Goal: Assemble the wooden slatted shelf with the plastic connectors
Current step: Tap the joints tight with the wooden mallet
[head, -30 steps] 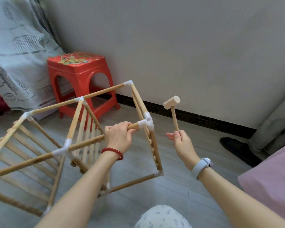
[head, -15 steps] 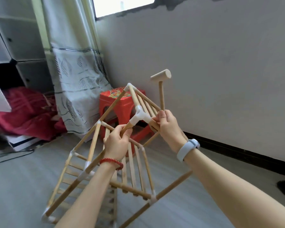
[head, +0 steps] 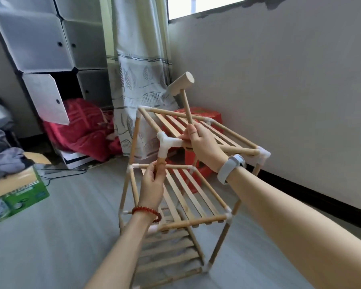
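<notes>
Wooden slatted shelf (head: 188, 197) stands upright on the grey floor (head: 61, 236), three tiers fitted. Left hand (head: 152, 184) grips the near post under a white corner connector (head: 165, 142). Right hand (head: 204, 142) grips the top rail and a wooden mallet (head: 182, 85) together.

My left hand (head: 152, 184) is gripping a wooden post just below a white plastic connector (head: 165, 142) on the slatted shelf (head: 188, 190). My right hand (head: 202, 142), beside that connector, is gripping the top rail and a wooden mallet (head: 182, 86) rising above my fingers.
</notes>
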Available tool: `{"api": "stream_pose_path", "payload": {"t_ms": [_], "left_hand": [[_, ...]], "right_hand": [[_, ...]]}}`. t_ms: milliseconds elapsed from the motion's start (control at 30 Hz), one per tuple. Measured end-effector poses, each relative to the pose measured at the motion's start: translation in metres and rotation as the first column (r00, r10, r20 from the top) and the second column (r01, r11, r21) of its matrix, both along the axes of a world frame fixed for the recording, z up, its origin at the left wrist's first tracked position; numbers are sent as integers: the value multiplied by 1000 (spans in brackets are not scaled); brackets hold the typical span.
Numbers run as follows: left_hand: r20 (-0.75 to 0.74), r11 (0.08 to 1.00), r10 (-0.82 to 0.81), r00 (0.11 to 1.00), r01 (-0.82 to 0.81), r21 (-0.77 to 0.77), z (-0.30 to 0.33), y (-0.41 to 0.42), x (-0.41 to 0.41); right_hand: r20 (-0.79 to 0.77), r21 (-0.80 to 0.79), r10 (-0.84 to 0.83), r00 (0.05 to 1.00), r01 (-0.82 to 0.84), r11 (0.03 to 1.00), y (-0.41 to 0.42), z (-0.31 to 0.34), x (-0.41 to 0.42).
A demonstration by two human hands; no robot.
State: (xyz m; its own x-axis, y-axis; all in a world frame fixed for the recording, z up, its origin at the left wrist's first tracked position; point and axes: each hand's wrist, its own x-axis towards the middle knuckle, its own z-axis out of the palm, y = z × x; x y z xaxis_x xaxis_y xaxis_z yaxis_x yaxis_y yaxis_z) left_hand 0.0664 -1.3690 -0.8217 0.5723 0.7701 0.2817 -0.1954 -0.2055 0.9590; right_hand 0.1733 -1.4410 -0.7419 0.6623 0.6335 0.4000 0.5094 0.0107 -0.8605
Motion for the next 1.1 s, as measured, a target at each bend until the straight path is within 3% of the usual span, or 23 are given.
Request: {"api": "stream_pose_path", "payload": {"t_ms": [233, 367, 533, 667, 700, 767, 800, 833, 867, 933, 967, 1067, 1100], "left_hand": [[-23, 992, 105, 994, -104, 66, -38, 19, -57], [-128, 986, 164, 978, -162, 25, -55, 24, -101], [-276, 989, 143, 950, -146, 9, -67, 37, -137], [-354, 998, 70, 933, -66, 24, -61, 38, -144], [-358, 997, 74, 931, -68, 29, -61, 36, -145], [-350, 996, 94, 932, -85, 42, -62, 36, -146], [-348, 995, 101, 932, -91, 44, -63, 35, -148], [-351, 995, 102, 931, -92, 45, -63, 35, -149], [-355, 995, 95, 930, -85, 44, -62, 34, -150], [-359, 997, 76, 930, -62, 49, -61, 34, -151], [-366, 997, 67, 928, -51, 54, -61, 35, -152], [-372, 997, 69, 926, -50, 59, -58, 38, -152], [-376, 996, 78, 923, -59, 62, -57, 37, -151]], "right_hand": [[55, -85, 131, 990, -126, 988, 13, -24, -62], [54, -196, 208, 977, -194, 961, 21, -34, -102], [234, -263, 139, 962, -75, 962, 2, -31, -122], [455, -465, 126, 882, 115, 878, -17, -3, -136], [499, -416, 83, 863, 155, 896, -21, 6, -137], [540, -107, -98, 836, 184, 977, -32, 17, -145], [490, 10, -149, 859, 166, 986, -38, 14, -150], [446, 18, -137, 884, 144, 989, -42, 5, -155], [399, -119, -56, 915, 112, 987, -45, -7, -161], [382, -547, 124, 916, 116, 829, -49, -31, -164], [425, -573, 123, 897, 162, 803, -50, -35, -159], [368, -190, -88, 926, 167, 968, -53, -24, -157], [352, -227, -64, 934, 152, 962, -53, -24, -160]]}}
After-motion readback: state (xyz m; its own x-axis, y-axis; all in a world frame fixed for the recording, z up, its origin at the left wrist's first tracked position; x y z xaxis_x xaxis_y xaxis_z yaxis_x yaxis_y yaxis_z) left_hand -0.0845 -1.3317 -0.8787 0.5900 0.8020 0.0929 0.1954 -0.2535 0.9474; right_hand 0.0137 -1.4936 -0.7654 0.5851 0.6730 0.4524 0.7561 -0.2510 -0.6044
